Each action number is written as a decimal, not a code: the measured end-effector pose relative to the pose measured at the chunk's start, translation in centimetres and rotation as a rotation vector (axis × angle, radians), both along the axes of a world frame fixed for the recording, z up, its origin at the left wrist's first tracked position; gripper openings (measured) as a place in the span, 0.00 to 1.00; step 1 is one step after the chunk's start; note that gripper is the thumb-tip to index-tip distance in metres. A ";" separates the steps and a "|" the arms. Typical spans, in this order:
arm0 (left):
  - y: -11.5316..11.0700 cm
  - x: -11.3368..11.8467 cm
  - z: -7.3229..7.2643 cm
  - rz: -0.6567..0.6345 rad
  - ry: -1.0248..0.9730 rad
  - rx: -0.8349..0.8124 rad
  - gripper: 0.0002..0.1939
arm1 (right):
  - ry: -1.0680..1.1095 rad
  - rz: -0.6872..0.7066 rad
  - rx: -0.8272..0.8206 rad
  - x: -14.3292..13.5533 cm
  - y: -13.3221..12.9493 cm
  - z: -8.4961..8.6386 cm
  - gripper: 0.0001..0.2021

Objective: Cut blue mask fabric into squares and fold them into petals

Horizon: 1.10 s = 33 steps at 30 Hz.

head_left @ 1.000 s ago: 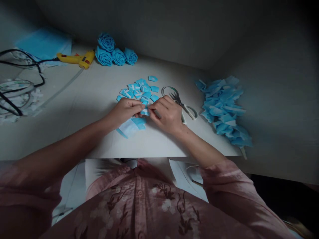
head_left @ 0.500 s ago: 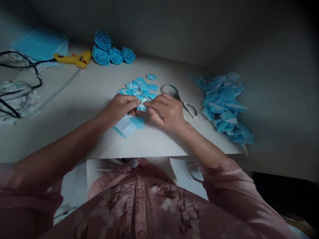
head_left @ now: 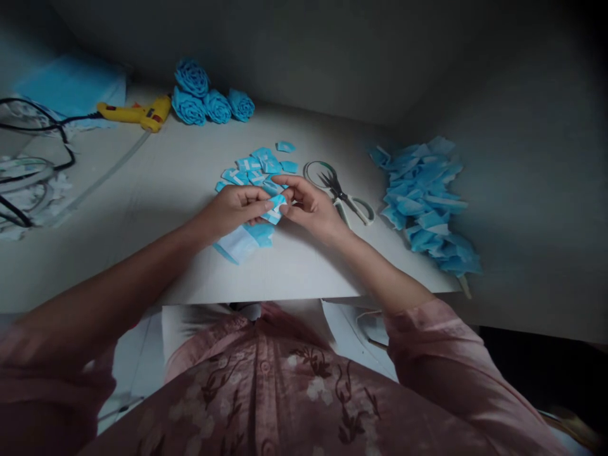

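A small blue piece of fabric-like sheet with a white strip (head_left: 273, 212) is between my two hands above the table. My left hand (head_left: 232, 208) pinches its left side between thumb and fingers. My right hand (head_left: 311, 208) grips its right edge, thumb in front and fingers curled behind; the fingertips are partly hidden. Just beyond the hands lies a group of similar blue pieces (head_left: 266, 160), several bearing white strips. Under the left hand is a larger white and blue sheet scrap (head_left: 242, 244). Scissors (head_left: 344, 195) lie partly spread beside my right hand.
A roll of tape (head_left: 308, 168) lies by the scissors. Blue rolled flowers (head_left: 192, 106) stand at the back, near a yellow glue gun (head_left: 154, 115) with a black cord (head_left: 71, 145). Ruffled blue material (head_left: 422, 190) is heaped at right. Blue sheets (head_left: 71, 82) lie far left.
My right hand has turned, its index finger lifting away from the piece and its thumb now at the edge. The piece has tilted and come slightly nearer. Both scissor handles now show.
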<state>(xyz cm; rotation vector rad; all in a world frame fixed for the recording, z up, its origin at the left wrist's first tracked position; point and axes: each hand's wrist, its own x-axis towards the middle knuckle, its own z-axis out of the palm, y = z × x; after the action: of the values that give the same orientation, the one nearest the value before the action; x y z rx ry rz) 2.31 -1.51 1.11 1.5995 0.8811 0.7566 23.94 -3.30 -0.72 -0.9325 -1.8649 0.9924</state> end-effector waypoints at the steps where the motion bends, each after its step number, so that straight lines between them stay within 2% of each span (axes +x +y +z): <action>1: 0.0 0.0 0.1 0.001 -0.016 -0.020 0.16 | -0.003 -0.011 0.011 0.0 0.0 -0.1 0.30; 4: 0.0 0.0 0.0 0.005 -0.039 -0.044 0.15 | 0.009 -0.041 0.026 -0.2 -0.2 -0.3 0.30; 11: 0.1 0.3 -1.0 0.054 0.010 0.025 0.12 | 0.050 -0.075 0.010 -0.5 -0.2 -0.8 0.29; 15: 0.3 0.2 -0.8 0.056 0.000 0.004 0.12 | 0.039 -0.097 -0.039 -0.1 0.0 -0.7 0.28; 21: 0.2 0.2 -0.5 0.068 -0.002 0.018 0.14 | 0.095 -0.035 -0.089 0.5 0.3 -0.1 0.31; 24: 0.0 0.4 -0.7 0.053 -0.019 0.003 0.15 | 0.069 -0.038 -0.066 0.3 0.4 -0.3 0.32; 28: -0.1 0.5 -0.5 0.021 -0.051 -0.052 0.16 | 0.039 -0.063 -0.020 0.3 0.4 -0.8 0.29; 33: 0.0 0.4 -0.3 0.044 -0.055 -0.080 0.14 | 0.010 -0.086 0.011 0.5 0.3 -0.4 0.28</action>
<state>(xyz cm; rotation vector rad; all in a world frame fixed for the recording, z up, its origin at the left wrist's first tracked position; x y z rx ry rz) 2.69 -1.48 0.80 1.4863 0.8984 0.7831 24.46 -3.01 -1.15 -0.9914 -1.8049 0.9324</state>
